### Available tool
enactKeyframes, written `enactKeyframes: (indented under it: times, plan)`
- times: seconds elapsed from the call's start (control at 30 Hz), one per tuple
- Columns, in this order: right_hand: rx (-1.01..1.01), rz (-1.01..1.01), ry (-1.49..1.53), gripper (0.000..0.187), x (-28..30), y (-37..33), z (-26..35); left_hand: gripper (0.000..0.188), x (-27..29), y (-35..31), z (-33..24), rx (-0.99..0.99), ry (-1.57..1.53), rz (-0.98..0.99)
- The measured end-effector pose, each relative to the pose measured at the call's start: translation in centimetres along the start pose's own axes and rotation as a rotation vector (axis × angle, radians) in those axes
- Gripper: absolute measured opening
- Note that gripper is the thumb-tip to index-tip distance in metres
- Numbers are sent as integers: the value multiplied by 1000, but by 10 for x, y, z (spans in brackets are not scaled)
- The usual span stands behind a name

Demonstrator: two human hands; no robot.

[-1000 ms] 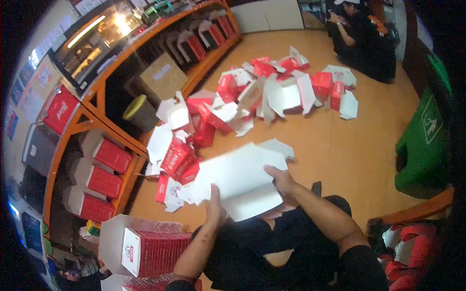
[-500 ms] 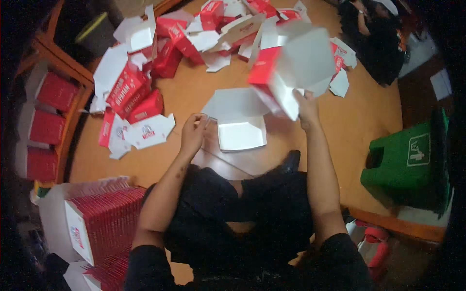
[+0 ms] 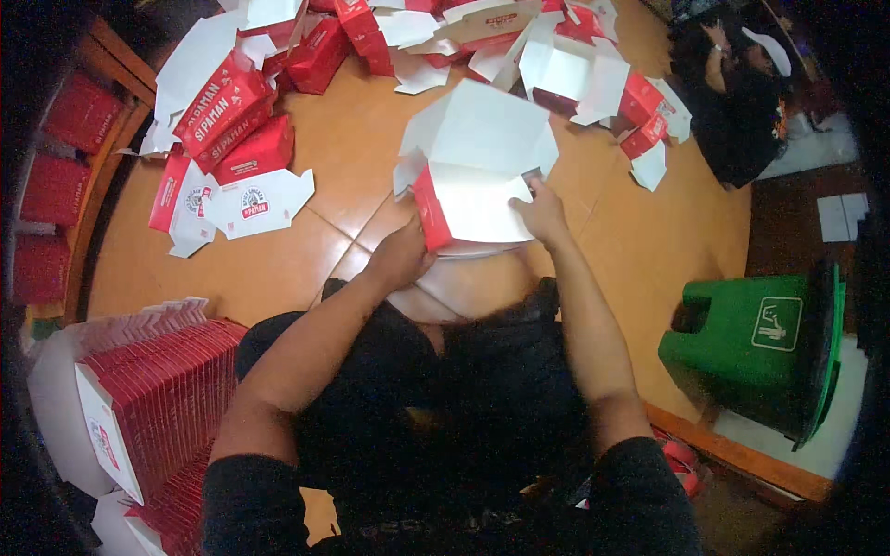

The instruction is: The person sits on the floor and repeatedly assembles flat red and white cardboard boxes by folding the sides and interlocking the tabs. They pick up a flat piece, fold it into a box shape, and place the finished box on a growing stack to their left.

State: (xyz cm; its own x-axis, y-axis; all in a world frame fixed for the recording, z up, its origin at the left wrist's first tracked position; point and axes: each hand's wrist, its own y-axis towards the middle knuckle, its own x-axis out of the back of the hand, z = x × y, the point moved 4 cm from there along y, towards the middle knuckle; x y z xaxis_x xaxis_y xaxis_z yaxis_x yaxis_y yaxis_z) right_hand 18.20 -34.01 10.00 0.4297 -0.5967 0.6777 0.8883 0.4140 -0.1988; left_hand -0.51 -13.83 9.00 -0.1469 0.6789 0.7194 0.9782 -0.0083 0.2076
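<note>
Straight ahead of my lap, an open cardboard box [image 3: 475,196] with a white inside and a red side is held up in both hands, its lid and side flaps spread away from me. My left hand [image 3: 405,252] grips its near left corner by the red side. On the right, the thumb of my right hand [image 3: 540,211] lies on the white inside and the fingers wrap around the edge, partly hidden. Beyond it lies a heap of red and white boxes [image 3: 320,51], many with open flaps.
A tall nested stack of red cartons [image 3: 176,389] stands at my left. More red boxes [image 3: 54,190] sit behind a wooden frame at far left. A green bin [image 3: 742,347] lies at right on the orange tiled floor [image 3: 324,208]. Another person [image 3: 728,102] is at upper right.
My right hand has come down from the upper right, where it held a raised box. My left hand, then beside an open box on the floor, now grips a box together with the right.
</note>
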Motion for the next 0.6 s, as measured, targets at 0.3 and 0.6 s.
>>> enactKeyframes:
  times: [0.3,0.6]
  plan:
    - [-101,-120,-344,45,-2,7,-25,18,-12,3,12,-101,-156,240]
    - [-251,-226,-310,48,-10,4,-32,14,-4,5,9,-181,-214,270]
